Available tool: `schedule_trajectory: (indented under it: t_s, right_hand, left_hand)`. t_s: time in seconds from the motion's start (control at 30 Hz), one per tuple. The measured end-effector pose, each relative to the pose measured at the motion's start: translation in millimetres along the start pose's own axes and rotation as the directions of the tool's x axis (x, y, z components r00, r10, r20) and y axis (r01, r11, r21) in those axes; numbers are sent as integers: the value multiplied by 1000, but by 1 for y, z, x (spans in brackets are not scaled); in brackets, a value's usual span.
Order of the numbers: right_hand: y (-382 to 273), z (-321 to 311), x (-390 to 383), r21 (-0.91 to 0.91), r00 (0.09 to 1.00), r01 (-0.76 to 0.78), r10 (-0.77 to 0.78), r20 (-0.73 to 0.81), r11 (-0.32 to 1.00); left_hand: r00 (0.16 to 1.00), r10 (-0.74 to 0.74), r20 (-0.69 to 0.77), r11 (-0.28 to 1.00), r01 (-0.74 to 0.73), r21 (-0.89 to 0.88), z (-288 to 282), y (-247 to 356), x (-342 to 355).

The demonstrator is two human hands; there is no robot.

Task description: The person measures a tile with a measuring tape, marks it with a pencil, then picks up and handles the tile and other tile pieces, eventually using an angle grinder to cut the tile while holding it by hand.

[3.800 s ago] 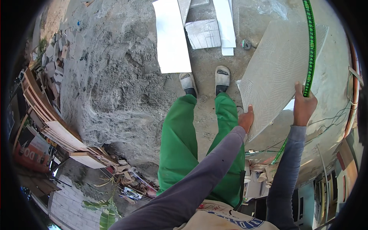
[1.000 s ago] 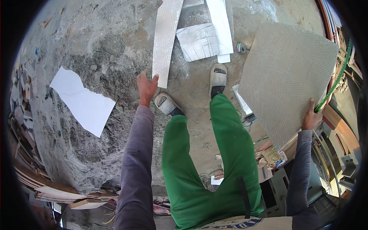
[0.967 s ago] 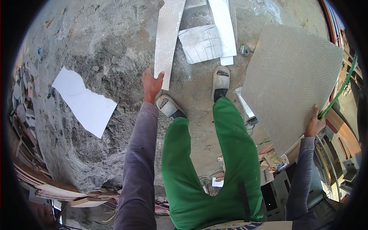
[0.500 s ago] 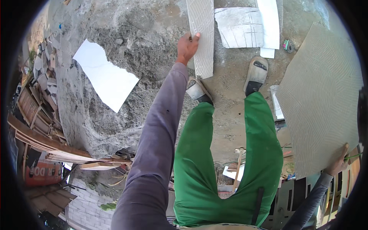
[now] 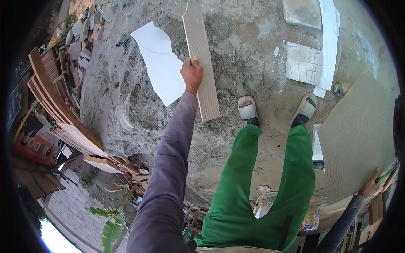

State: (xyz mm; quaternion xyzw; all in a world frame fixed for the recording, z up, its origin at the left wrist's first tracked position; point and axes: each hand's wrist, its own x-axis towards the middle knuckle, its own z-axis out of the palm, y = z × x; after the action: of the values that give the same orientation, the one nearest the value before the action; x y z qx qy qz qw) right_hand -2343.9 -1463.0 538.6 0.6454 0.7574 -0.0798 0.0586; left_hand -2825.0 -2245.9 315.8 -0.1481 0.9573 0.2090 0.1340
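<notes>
My left hand [image 5: 192, 76] grips the edge of a long, narrow tile strip [image 5: 205, 63], its grey ridged back facing up. The strip is over a mound of grey sand [image 5: 139, 122]. Just left of it, a jagged white tile piece [image 5: 158, 63] lies on the sand, close to my fingers. At the far right, my right hand [image 5: 370, 186] has its fingers around the lower edge of a large cut tile [image 5: 358, 135], which also shows a ridged back. A thin green thing [image 5: 384, 175] is beside that hand; I cannot tell whether it is held.
A marked pale slab [image 5: 303, 63], long white tile strips [image 5: 329, 42] and another slab [image 5: 301, 12] lie ahead of my feet. A small green-and-pink roundish object [image 5: 337, 89] is near them. Wooden boards [image 5: 67, 109] and rubble [image 5: 78, 50] line the left side.
My left hand has carried the tile strip left, from beside my foot to beside the jagged white piece. The view has shifted left. My right hand stays on the large tile.
</notes>
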Motion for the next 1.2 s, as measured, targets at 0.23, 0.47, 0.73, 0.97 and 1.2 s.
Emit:
schedule_trajectory:
  t_s: [0.23, 0.47, 0.73, 0.97, 1.2]
  right_hand:
    - [-61, 10, -44, 165, 953, 285, -261, -151, 944]
    - [-56, 8, -46, 190, 948, 290, -254, -191, 938]
    - [-17, -12, -32, 351, 980, 183, -140, -144, 918]
    - [21, -9, -5, 503, 1000, 10, 3, -24, 864]
    - [59, -10, 19, 552, 989, -146, 142, 50, 821]
  left_hand:
    - [948, -4, -319, 985, 59, 163, -72, -81, 100]
    - [994, 64, 84, 993, -71, 92, 14, -40, 33]
    - [651, 226, 724, 974, -133, -185, 278, 176, -180]
    - [775, 552, 308, 833, -527, -166, 452, 385, -173]
    - [971, 233, 62, 927, -241, 287, 535, 453, -130]
